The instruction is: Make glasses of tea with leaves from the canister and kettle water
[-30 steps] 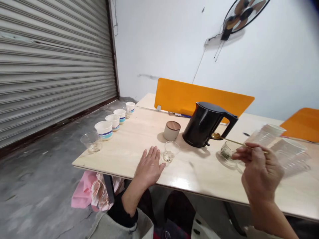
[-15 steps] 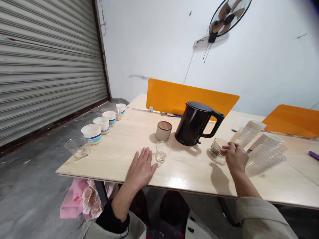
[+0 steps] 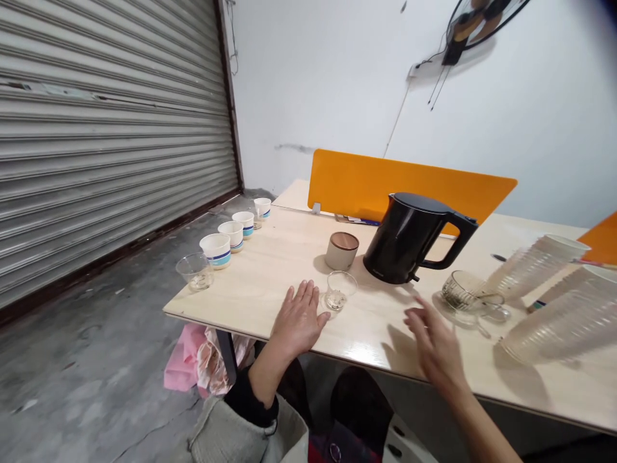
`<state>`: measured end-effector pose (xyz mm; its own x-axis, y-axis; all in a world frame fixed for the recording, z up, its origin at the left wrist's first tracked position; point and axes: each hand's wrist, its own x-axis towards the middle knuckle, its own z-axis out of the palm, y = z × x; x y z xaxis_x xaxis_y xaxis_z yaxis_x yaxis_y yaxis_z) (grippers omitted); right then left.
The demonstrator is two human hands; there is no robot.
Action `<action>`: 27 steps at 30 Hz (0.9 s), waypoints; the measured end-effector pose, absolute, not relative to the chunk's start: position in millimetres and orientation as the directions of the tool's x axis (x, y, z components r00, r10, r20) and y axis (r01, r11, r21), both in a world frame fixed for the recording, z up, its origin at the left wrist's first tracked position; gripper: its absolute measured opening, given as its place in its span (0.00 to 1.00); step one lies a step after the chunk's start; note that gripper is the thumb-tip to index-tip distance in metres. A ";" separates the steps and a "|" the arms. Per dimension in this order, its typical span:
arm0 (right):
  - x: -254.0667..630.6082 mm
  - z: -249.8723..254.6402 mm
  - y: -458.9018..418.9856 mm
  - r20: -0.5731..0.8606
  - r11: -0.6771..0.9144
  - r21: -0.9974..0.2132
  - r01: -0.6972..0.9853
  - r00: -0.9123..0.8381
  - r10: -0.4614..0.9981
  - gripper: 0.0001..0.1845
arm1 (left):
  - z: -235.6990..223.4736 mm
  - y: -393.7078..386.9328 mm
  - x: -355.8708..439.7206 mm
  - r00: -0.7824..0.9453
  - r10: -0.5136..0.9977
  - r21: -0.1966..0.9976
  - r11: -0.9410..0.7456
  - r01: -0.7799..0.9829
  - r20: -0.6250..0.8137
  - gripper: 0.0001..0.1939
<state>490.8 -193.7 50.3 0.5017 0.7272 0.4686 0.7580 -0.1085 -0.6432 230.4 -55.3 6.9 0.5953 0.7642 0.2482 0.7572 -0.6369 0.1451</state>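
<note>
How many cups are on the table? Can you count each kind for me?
Paper cups with blue stripes: 4
Small clear glasses: 3
Glass mug with a handle: 1
Stacks of ribbed plastic cups: 2
Total: 8 single cups and 2 stacks

The right hand (image 3: 436,347) is blurred; the top edge cuts the wall fan (image 3: 482,22).
</note>
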 end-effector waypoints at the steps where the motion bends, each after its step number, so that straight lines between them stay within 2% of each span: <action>1: 482.2 42.2 -184.9 0.424 -0.092 -0.592 0.800 0.406 0.810 0.31 | 7.6 -55.3 230.3 0.597 0.765 0.152 -0.637 0.756 0.241 0.35; 5: 457.9 22.4 -149.5 0.299 -0.020 -0.290 0.957 0.110 0.948 0.37 | 9.6 -55.2 230.6 0.603 0.764 0.158 -0.641 0.751 0.231 0.36; 7: 450.4 20.6 -138.6 0.228 -0.037 -0.167 0.985 0.075 0.971 0.39 | 10.2 -55.0 231.0 0.601 0.768 0.154 -0.636 0.757 0.221 0.37; 9: 445.5 22.1 -133.6 0.162 -0.075 -0.094 0.993 0.089 0.983 0.42 | 11.0 -54.8 231.4 0.600 0.772 0.150 -0.632 0.760 0.209 0.38; 13: 442.0 26.0 -133.2 0.102 -0.098 -0.052 0.994 0.103 0.989 0.46 | 13.2 -54.5 231.5 0.610 0.771 0.146 -0.635 0.759 0.182 0.40; 27: 441.1 22.3 -130.3 0.102 -0.095 -0.049 0.994 0.100 0.990 0.49 | 18.1 -54.7 232.2 0.613 0.778 0.137 -0.628 0.766 0.137 0.42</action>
